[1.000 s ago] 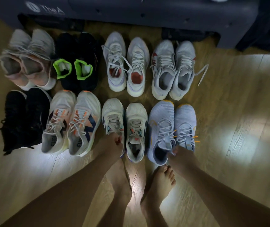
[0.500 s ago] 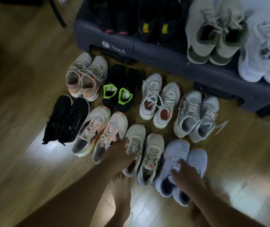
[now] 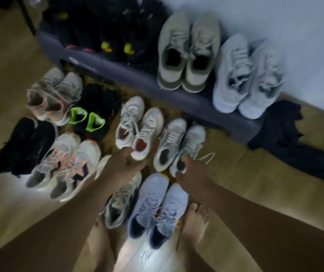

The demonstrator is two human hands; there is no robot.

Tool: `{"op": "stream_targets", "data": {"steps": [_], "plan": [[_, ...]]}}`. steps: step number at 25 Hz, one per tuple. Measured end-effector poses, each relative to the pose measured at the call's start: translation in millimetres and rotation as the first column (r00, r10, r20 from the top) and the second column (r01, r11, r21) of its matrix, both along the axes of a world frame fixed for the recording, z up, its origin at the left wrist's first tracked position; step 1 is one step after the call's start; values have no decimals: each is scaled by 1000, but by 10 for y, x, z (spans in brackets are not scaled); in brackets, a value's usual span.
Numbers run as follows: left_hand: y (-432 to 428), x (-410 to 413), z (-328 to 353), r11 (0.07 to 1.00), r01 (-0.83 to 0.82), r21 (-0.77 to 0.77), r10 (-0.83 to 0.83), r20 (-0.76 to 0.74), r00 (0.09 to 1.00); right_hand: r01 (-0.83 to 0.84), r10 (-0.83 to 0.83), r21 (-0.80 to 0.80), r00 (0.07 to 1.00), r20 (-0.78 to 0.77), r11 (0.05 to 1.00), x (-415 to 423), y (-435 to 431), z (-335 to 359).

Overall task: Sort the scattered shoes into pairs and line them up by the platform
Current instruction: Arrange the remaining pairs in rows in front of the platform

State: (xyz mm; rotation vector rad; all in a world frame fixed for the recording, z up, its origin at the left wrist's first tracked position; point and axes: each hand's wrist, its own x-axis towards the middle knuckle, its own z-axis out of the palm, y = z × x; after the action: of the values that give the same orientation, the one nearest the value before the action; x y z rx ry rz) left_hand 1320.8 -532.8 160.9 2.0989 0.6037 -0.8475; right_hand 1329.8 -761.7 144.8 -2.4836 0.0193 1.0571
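Wooden floor (image 3: 255,173), blue pair (image 3: 157,201) nearest at lower centre. Mid-frame, the right hand (image 3: 193,171) pinches the heel of a grey shoe (image 3: 192,142). The left hand (image 3: 123,163) curls by a white shoe (image 3: 149,126) (too blurred to tell any hold). Beyond, the platform (image 3: 196,107). A hasty shove could skew neighbouring pairs.

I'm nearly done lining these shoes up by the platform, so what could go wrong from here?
The loose white lace trails from the pale grey mesh sneaker that your right hand seems to hold by the heel; sliding it may snag the lace.
Your left hand is at the white sneakers with red insoles; a push could crowd the neighbouring pairs.
Your bare foot is beside the light blue knit sneakers; a step might knock them askew.
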Motion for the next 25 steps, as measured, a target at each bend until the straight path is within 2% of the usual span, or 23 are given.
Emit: {"op": "stream_targets", "data": {"steps": [3, 9, 12, 14, 19, 22, 25], "plan": [[-321, 211, 93, 999, 27, -24, -26, 35, 999, 56, -49, -56, 991, 121, 997, 409, -592, 292], [-819, 762, 445, 978, 211, -6, -201, 267, 943, 210, -155, -164, 942, 299, 964, 1199, -1287, 1003], [-1017, 1092, 646, 958, 258, -125, -213, 289, 933, 379, -328, -89, 879, 346, 921, 1480, -1421, 1180], [-1169, 1401, 646, 955, 238, -177, -182, 285, 941, 477, -434, -22, 817, 380, 879, 1628, -1488, 1153], [-1615, 1863, 102, 974, -20, -224, 59, 170, 984, 598, -564, 18, 745, 356, 802, 1642, -1724, 477], [-1924, 1984, -218, 977, -62, -203, 63, 0, 998, 688, -663, 35, 682, 309, 725, 1808, -2028, 168], [-2257, 2280, -385, 974, -80, -213, 85, 12, 996, 703, -718, 148, 670, 190, 695, 2068, -2198, -48]]}}
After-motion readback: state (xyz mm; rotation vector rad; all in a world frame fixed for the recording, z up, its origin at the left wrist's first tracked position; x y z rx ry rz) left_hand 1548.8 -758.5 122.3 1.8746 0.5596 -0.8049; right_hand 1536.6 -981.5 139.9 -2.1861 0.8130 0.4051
